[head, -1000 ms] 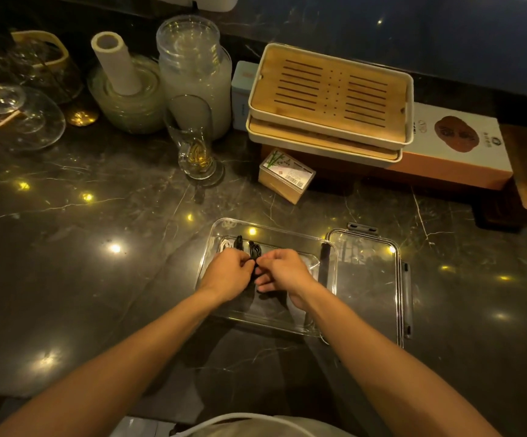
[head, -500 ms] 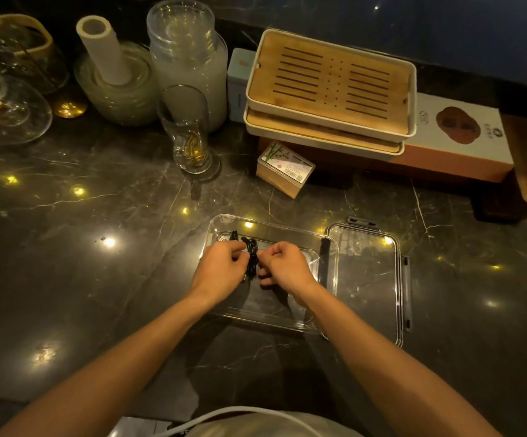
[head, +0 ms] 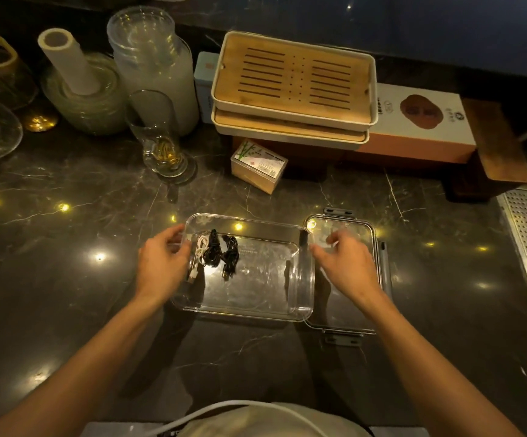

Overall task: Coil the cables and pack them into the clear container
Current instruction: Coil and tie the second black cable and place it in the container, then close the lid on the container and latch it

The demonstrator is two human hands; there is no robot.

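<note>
Dark marble tabletop: both hands open and empty, left hand touching the clear container wall, right hand over its lid. Frame centre, coiled cables lie inside: light, floppy, best pinched mid-bundle.

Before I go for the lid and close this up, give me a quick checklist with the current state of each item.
1. Cables inside the clear container: ok; white cable and two black cables lie at its left end.
2. Nothing hanging over the rim: ok.
3. Lid within reach: ok, flat just right of the container.
4. Right hand free: ok, open above the lid.
5. Left hand clear of the opening: not ok, at the container's left wall.
6. Lid latches undone: cannot tell.
</note>
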